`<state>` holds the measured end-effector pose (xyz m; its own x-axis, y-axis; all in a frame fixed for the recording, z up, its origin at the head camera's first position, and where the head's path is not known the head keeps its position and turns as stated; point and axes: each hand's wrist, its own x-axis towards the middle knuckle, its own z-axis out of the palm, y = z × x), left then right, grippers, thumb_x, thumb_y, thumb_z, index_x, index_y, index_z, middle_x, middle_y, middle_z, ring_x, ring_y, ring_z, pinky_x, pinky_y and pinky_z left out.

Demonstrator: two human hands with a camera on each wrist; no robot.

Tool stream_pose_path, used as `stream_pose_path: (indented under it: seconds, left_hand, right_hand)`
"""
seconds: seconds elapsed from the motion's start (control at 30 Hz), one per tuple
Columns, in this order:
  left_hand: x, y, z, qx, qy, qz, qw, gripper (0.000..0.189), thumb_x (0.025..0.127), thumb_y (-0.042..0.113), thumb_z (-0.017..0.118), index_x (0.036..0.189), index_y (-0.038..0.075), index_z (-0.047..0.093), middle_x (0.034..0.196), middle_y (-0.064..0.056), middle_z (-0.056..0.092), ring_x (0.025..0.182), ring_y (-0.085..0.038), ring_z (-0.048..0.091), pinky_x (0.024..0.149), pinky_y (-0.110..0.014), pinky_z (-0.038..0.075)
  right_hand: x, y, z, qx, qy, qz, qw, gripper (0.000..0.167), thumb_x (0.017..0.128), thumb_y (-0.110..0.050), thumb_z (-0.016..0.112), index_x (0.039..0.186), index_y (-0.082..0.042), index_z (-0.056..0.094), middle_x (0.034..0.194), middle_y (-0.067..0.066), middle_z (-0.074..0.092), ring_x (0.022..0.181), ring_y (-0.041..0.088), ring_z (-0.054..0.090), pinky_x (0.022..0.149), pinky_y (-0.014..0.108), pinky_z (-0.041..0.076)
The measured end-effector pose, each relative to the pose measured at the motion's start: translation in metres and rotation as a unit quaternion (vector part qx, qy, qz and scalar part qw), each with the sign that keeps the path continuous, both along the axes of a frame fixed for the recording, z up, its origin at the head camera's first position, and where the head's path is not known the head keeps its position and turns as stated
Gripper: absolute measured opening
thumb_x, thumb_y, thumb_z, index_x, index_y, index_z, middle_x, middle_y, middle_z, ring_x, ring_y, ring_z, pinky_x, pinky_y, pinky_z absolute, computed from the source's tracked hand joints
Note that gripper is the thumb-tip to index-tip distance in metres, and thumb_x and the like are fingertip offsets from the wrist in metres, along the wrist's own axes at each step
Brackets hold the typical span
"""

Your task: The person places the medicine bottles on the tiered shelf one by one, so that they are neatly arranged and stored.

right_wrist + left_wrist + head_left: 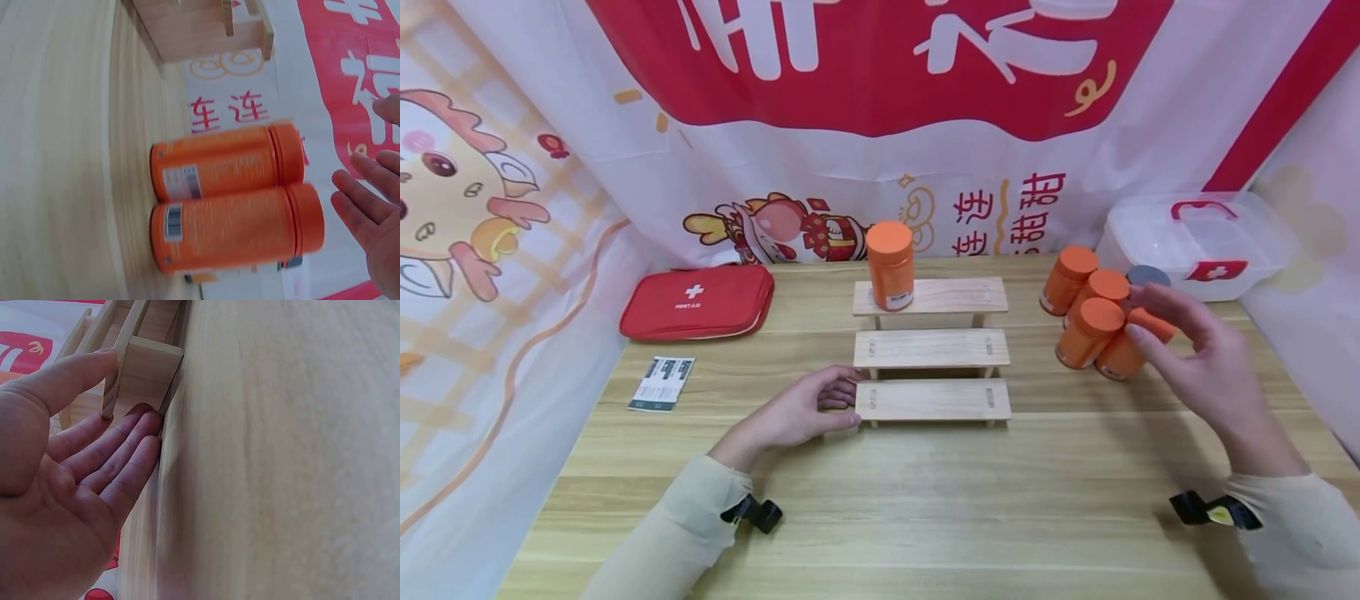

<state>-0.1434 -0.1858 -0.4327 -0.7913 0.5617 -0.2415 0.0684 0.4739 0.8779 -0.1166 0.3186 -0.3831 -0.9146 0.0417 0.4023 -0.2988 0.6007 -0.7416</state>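
— What is everything made of?
— The stepped stand (932,348) is pale, smooth wood: three flat, narrow boards on short legs. The table (940,517) has a streaky wood grain, the first-aid pouch (696,304) is soft red with rounded corners, and the lidded box (1195,237) is cloudy, see-through plastic.

— And the bottles?
— Orange cylinders with orange caps. One bottle (891,267) stands upright on the top board, towards its left end; four more bottles (1088,333) crowd together on the table, right of the stand. Their pale labels carry barcodes.

— What about the hands?
— The left hand (808,407) pinches the left end of the lowest board between thumb and index finger, its other fingers stretched out below. The right hand (1206,358) is by the clustered bottles, thumb and fingers apart — a gap shows between fingertips and caps in the right wrist view.

— Anything hard to make out?
— The label print is blurred. A grey round top (1150,274) sits partly hidden behind the right hand and the orange bottles — I can't tell what it belongs to. That wrist view also cuts off part of the right hand.
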Motion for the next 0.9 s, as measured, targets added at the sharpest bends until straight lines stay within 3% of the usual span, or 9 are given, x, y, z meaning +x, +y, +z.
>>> stream_pose_path:
  seconds: [0.43,0.67,0.9]
  left_hand:
    - [0.0,0.001,0.001,0.01,0.0,-0.002,1.0,0.059,0.1,0.014,0.078,0.151,0.002,0.052,0.142,-0.016,0.067,0.134,-0.032,0.064,0.118,-0.05,0.054]
    - [0.0,0.002,0.001,0.009,-0.004,0.001,0.9999,0.059,0.099,0.014,0.079,0.151,0.002,0.052,0.142,-0.016,0.067,0.133,-0.032,0.065,0.118,-0.049,0.054]
    - [0.0,0.001,-0.001,0.01,-0.003,0.002,0.9999,0.059,0.099,0.014,0.079,0.151,0.002,0.052,0.142,-0.016,0.067,0.133,-0.032,0.065,0.117,-0.049,0.054]
  right_hand:
    - [0.005,0.031,-0.012,0.008,-0.026,-0.056,0.9981,0.059,0.101,-0.012,0.076,0.157,-0.014,0.056,0.135,-0.03,0.06,0.12,-0.017,0.053,0.102,-0.005,0.039]
    - [0.006,0.046,-0.024,0.006,-0.086,-0.073,0.9936,0.066,0.104,-0.023,0.074,0.164,-0.025,0.046,0.156,-0.003,0.06,0.122,-0.016,0.05,0.094,-0.006,0.042]
    - [0.002,0.063,-0.036,-0.037,-0.12,-0.037,0.9914,0.072,0.102,-0.017,0.076,0.166,-0.02,0.043,0.148,-0.019,0.061,0.115,-0.02,0.055,0.09,-0.004,0.047]
